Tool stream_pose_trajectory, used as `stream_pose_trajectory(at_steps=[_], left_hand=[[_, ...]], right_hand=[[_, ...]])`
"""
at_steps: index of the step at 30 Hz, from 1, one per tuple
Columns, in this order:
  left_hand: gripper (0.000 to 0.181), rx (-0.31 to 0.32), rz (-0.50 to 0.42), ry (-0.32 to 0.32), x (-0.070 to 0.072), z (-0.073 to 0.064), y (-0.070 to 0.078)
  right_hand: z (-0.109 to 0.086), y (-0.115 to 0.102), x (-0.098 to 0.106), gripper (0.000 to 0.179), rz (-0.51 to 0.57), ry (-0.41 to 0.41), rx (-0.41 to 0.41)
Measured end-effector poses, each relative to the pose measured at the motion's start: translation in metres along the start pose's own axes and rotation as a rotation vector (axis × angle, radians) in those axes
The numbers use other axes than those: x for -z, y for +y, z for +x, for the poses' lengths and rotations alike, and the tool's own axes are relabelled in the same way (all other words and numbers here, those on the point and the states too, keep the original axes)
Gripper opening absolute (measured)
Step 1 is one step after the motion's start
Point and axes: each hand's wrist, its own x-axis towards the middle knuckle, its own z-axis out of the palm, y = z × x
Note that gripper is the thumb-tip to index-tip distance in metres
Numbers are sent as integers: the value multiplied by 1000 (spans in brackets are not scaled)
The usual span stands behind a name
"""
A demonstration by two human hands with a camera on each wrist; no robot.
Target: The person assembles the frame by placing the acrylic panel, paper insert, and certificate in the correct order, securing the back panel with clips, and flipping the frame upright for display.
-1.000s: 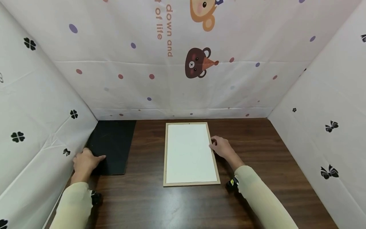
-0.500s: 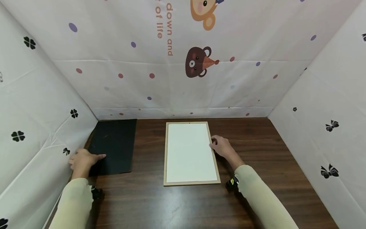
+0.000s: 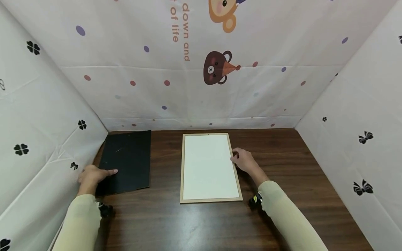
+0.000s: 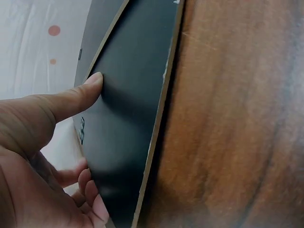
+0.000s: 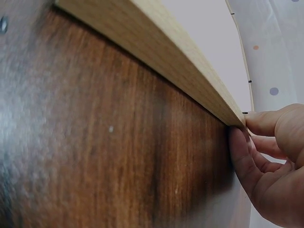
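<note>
One black board point(image 3: 130, 160), at the left of the counter point(image 3: 166, 223), sits farther right and more skewed than a second ago, left grip point(image 3: 94, 175) clamped on its left edge, right grip point(image 3: 245, 161) pinching the unmoved white-faced frame point(image 3: 210, 167); apparently only the board is being repositioned.

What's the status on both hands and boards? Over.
Left hand grips black board, left edge. Right hand holds framed white board, right edge. Possible snag: patterned wall close beside left hand.

Head view: top edge crops the upper animal print point(image 3: 222, 12). Left wrist view: top edge crops the board point(image 4: 130, 80); small marking point(image 4: 82, 131) is illegible. Right wrist view: top edge crops the frame point(image 5: 168, 57).
</note>
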Motion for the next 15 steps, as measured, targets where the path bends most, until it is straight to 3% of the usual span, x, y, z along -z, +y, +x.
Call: stream_pose_trajectory(at_steps=[6, 12, 15], left_hand=[[96, -18, -83, 3, 1, -2, -2], [79, -70, -277, -33, 6, -2, -8], [79, -95, -360, -58, 6, -1, -15]], right_hand=[[0, 1, -1, 47, 0, 11, 2], [1, 1, -1, 47, 7, 12, 5], [1, 1, -2, 47, 10, 12, 7]])
